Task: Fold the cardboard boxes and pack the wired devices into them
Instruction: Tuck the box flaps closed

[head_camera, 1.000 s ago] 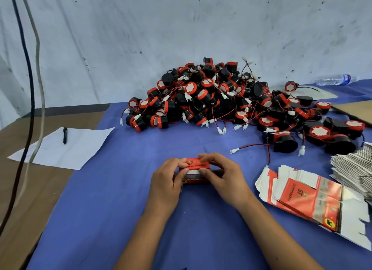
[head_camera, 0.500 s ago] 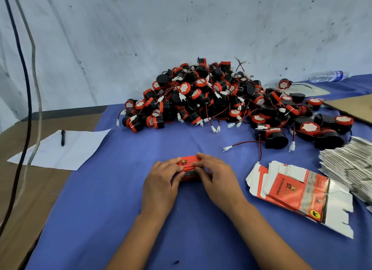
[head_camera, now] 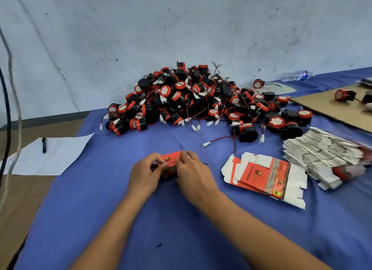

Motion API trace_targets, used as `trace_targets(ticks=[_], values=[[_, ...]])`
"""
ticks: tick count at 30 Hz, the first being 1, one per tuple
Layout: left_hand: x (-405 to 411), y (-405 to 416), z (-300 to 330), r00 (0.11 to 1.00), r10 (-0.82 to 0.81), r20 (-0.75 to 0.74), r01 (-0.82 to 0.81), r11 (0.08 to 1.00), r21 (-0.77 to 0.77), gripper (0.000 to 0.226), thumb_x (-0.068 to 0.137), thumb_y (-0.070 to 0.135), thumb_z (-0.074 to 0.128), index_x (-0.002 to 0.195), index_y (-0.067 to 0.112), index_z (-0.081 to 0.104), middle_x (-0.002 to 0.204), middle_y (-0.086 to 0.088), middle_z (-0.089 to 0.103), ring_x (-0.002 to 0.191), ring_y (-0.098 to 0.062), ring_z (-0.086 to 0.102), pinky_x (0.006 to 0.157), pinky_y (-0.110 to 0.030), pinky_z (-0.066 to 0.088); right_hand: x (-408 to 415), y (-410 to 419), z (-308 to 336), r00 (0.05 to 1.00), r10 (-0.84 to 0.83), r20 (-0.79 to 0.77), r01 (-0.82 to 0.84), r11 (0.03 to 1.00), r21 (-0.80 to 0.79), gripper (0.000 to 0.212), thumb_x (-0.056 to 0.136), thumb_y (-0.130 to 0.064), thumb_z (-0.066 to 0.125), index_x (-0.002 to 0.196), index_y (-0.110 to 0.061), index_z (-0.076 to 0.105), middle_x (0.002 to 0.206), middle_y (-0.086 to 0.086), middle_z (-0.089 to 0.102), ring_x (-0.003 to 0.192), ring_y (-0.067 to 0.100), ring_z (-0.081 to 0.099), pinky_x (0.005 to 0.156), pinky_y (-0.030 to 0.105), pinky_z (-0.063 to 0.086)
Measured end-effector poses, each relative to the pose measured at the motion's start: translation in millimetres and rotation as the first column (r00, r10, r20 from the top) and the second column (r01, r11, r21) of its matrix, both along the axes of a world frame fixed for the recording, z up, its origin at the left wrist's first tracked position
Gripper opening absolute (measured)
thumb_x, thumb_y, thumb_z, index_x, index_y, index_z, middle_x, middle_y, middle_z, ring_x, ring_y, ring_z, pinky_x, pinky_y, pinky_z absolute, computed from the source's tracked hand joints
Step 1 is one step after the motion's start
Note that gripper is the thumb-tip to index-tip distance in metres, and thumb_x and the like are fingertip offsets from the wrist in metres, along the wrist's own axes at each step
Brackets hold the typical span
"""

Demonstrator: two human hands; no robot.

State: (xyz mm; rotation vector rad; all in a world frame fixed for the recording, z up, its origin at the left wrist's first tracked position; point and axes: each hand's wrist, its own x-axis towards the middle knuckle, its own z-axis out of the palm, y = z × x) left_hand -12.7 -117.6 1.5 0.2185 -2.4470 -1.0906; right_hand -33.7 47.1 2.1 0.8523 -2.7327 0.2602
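Note:
A small red folded cardboard box [head_camera: 170, 160] lies on the blue cloth at the middle. My left hand [head_camera: 145, 173] grips its left end and my right hand [head_camera: 194, 174] grips its right end, fingers curled over the top. A big heap of black and red wired devices [head_camera: 191, 100] with white plugs lies behind it. One device [head_camera: 248, 133] with a long red wire lies nearer, to the right. Flat unfolded boxes [head_camera: 263, 174] lie to the right of my hands. What is inside the box is hidden.
A thick stack of flat box blanks [head_camera: 322, 153] sits at the right edge. A brown cardboard sheet [head_camera: 330, 106] with loose devices lies far right. A plastic bottle [head_camera: 296, 76] rests by the wall. White paper [head_camera: 48, 155] with a pen [head_camera: 44, 145] lies left. Cables [head_camera: 8, 112] hang at left.
Both hands have stayed on the red box, pressing it lower and closing over its top. The view has shifted slightly to the right.

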Motion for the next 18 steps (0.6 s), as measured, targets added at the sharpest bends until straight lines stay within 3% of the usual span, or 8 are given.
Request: trace_targets(ticks=[3, 4, 6, 8, 11, 14, 16, 18], values=[[0.6, 11.1, 14.2, 0.991, 0.045, -0.127, -0.024, 0.987, 0.16, 0.023, 0.093, 0.003, 0.069, 0.077, 0.018, 0.063, 0.074, 0.005, 0.076, 0.076, -0.008, 0.073, 0.076, -0.031, 0.056, 4.0, 20.3, -0.7, 1.0, 0.015, 0.025, -0.013, 0.997, -0.073, 0.04, 0.091, -0.011, 0.068, 0.129, -0.017, 0.061, 0.155, 0.007, 0.04, 0.147, 0.031, 0.03, 0.085, 0.044, 0.057], [-4.8, 16.8, 19.1, 0.995, 0.003, -0.098, 0.009, 0.993, 0.118, 0.021, 0.094, 0.007, 0.07, 0.078, 0.019, 0.065, 0.075, 0.005, 0.075, 0.077, -0.009, 0.072, 0.071, -0.026, 0.053, 3.5, 26.0, -0.9, 0.998, 0.046, 0.051, -0.043, 0.998, -0.055, 0.032, 0.094, -0.015, 0.065, 0.126, -0.017, 0.065, 0.152, 0.008, 0.046, 0.146, 0.032, 0.033, 0.09, 0.044, 0.056], [-12.1, 34.8, 18.9, 0.998, -0.056, 0.037, 0.058, 0.996, -0.066, 0.014, 0.095, 0.019, 0.072, 0.082, 0.016, 0.072, 0.081, 0.003, 0.074, 0.082, -0.019, 0.068, 0.069, -0.03, 0.044, 7.1, 39.2, -5.5, 0.985, 0.11, 0.13, -0.109, 0.994, -0.015, 0.025, 0.101, -0.024, 0.056, 0.117, -0.012, 0.072, 0.13, 0.009, 0.063, 0.134, 0.033, 0.045, 0.098, 0.044, 0.05], [-15.3, 46.6, 11.9, 0.998, -0.007, 0.064, 0.02, 0.977, -0.21, 0.008, 0.091, 0.017, 0.077, 0.09, 0.009, 0.077, 0.092, -0.011, 0.074, 0.092, -0.033, 0.065, 0.078, -0.037, 0.044, 7.8, 48.8, -6.9, 0.979, 0.102, 0.177, -0.095, 0.994, -0.05, 0.025, 0.099, -0.021, 0.054, 0.107, -0.007, 0.074, 0.111, 0.012, 0.069, 0.116, 0.035, 0.052, 0.093, 0.045, 0.049], [-7.2, 45.3, -6.9, 0.967, 0.238, 0.093, -0.201, 0.933, -0.298, 0.041, 0.082, 0.024, 0.085, 0.117, 0.009, 0.072, 0.117, -0.028, 0.064, 0.116, -0.046, 0.054, 0.1, -0.049, 0.04, 7.6, 53.3, -10.3, 0.963, 0.056, 0.262, -0.004, 0.981, -0.194, 0.021, 0.093, -0.017, 0.059, 0.105, -0.007, 0.072, 0.106, 0.014, 0.07, 0.108, 0.036, 0.055, 0.089, 0.046, 0.052], [1.7, 48.1, -14.6, 0.905, 0.402, 0.142, -0.388, 0.914, -0.116, 0.064, 0.083, 0.031, 0.084, 0.136, 0.01, 0.055, 0.129, -0.035, 0.052, 0.12, -0.051, 0.049, 0.1, -0.054, 0.041, 5.7, 44.4, -11.1, 0.933, 0.054, 0.356, 0.093, 0.919, -0.383, 0.04, 0.096, -0.027, 0.064, 0.134, -0.014, 0.065, 0.128, 0.008, 0.069, 0.121, 0.028, 0.057, 0.103, 0.041, 0.048], [5.4, 52.2, -13.4, 0.931, 0.343, 0.125, -0.343, 0.939, -0.019, 0.066, 0.082, 0.029, 0.084, 0.137, 0.009, 0.054, 0.127, -0.031, 0.058, 0.117, -0.048, 0.055, 0.096, -0.051, 0.044, 1.1, 32.2, -5.3, 0.875, 0.096, 0.474, 0.208, 0.81, -0.548, 0.046, 0.099, -0.037, 0.063, 0.14, -0.015, 0.061, 0.13, 0.006, 0.069, 0.123, 0.023, 0.06, 0.106, 0.036, 0.046], [7.7, 57.9, -8.1, 0.975, 0.217, 0.048, -0.22, 0.973, 0.073, 0.066, 0.081, 0.033, 0.085, 0.137, 0.016, 0.054, 0.128, -0.014, 0.066, 0.116, -0.038, 0.062, 0.091, -0.043, 0.049, -6.4, 22.2, 5.6, 0.781, 0.117, 0.613, 0.37, 0.705, -0.605, 0.052, 0.1, -0.051, 0.058, 0.138, -0.017, 0.061, 0.129, 0.006, 0.069, 0.122, 0.022, 0.062, 0.105, 0.037, 0.049]])
